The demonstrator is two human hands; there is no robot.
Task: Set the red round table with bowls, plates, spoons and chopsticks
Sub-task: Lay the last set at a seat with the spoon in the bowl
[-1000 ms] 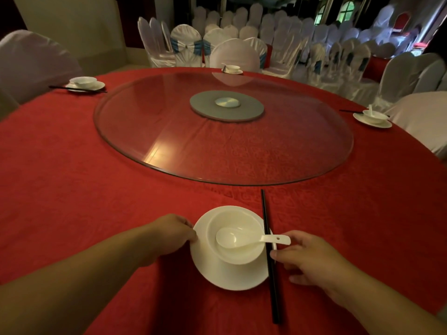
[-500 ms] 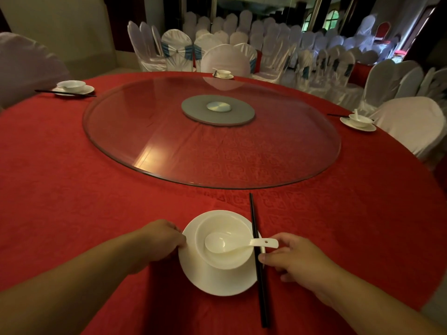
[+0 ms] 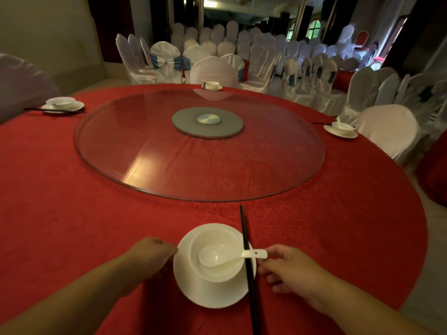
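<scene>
- Head view: your left hand [image 3: 151, 258] rests on the red bench [image 3: 72, 213] with its fingers curled against the left rim of the white plate [image 3: 212, 291]; whether they pinch the rim, you cannot tell.
- Your right hand [image 3: 287, 269] sits just right of the plate, fingers [image 3: 262, 269] loosely bent and touching the plate's right edge below the spoon handle; a firm grasp cannot be told.
- A white bowl [image 3: 217, 240] stands on the plate, and a white spoon [image 3: 217, 256] lies in it, its handle pointing right over the rim.
- Black chopsticks [image 3: 249, 274] lie lengthwise across the plate's right edge, under the spoon handle, tips toward the glass turntable [image 3: 145, 146].
- Three other place settings sit around the bench: far left [image 3: 63, 105], far side [image 3: 212, 85], right [image 3: 341, 129].
- White-covered chairs [image 3: 384, 129] ring the bench.
</scene>
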